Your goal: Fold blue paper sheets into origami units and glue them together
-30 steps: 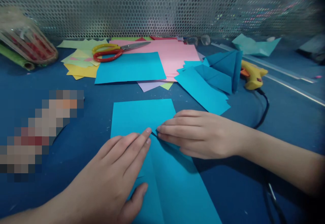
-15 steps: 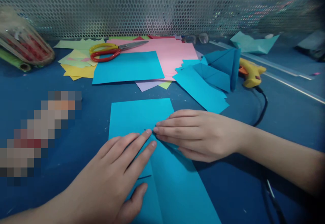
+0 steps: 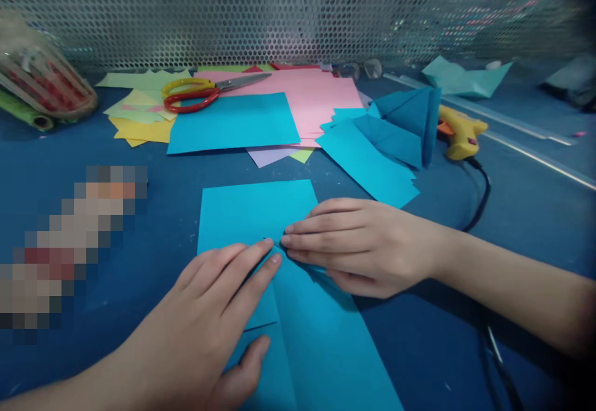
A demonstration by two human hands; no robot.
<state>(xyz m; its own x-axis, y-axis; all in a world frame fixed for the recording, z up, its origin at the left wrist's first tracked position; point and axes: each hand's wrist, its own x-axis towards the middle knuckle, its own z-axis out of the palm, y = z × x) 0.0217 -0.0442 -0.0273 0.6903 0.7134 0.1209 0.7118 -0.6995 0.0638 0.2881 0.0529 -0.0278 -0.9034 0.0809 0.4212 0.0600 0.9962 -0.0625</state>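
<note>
A blue sheet of paper (image 3: 326, 343) lies lengthwise in front of me, with a crease down its middle and a short dark line on its left half. Across its left side rests my left hand (image 3: 214, 311), open, its fingers stretched towards the centre and its thumb apart. My right hand (image 3: 361, 246) lies open and flat on the right side, fingers straight and close together. The fingertips of both hands nearly meet near the crease. Part of the sheet under the hands is folded, but how is hidden.
Red-and-yellow-handled scissors (image 3: 190, 95) lie on a stack of coloured paper, including a blue sheet (image 3: 233, 125). To the right are folded blue paper pieces (image 3: 395, 128) and a yellow glue gun (image 3: 460, 131) with a cable. A perforated metal screen (image 3: 261, 13) stands behind.
My left hand has slid slightly left, showing more of the short dark line. The right hand stays almost where it was.
</note>
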